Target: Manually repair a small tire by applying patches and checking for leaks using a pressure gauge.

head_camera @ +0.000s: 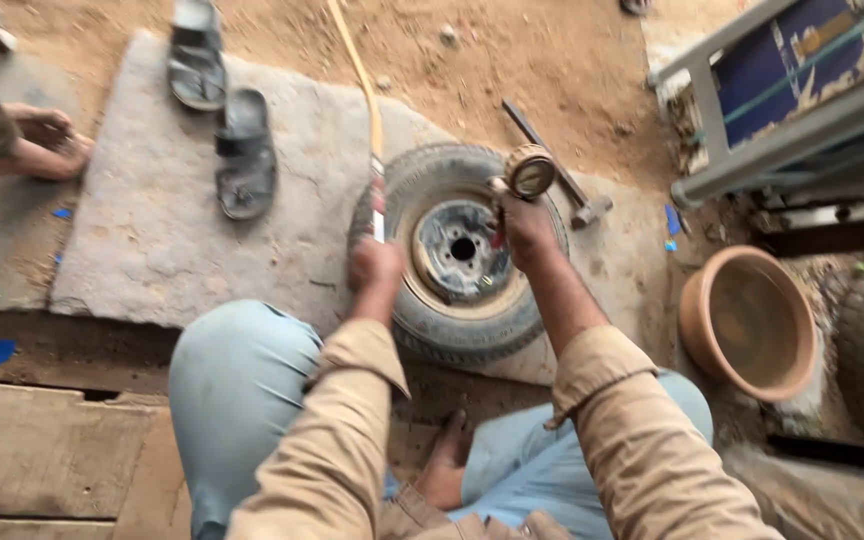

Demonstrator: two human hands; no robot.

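On the stone slab (152,230) between the person's knees lies a small tyre (459,255) on its rim. Over it, the left hand (375,265) grips a yellow hose (364,85) near its metal end — the right hand (527,228) clasps a round pressure gauge (530,172). Two sandals (222,110) rest far left; a clay bowl (747,322) sits right.

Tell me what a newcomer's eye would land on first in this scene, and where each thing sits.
First the small tyre with its metal rim, lying flat on the stone slab at centre. Over it the right hand holds up a round pressure gauge, while the left hand grips a yellowish hose running up toward the top edge. Next come the terracotta bowl at right and the dark sandals on the slab at upper left.
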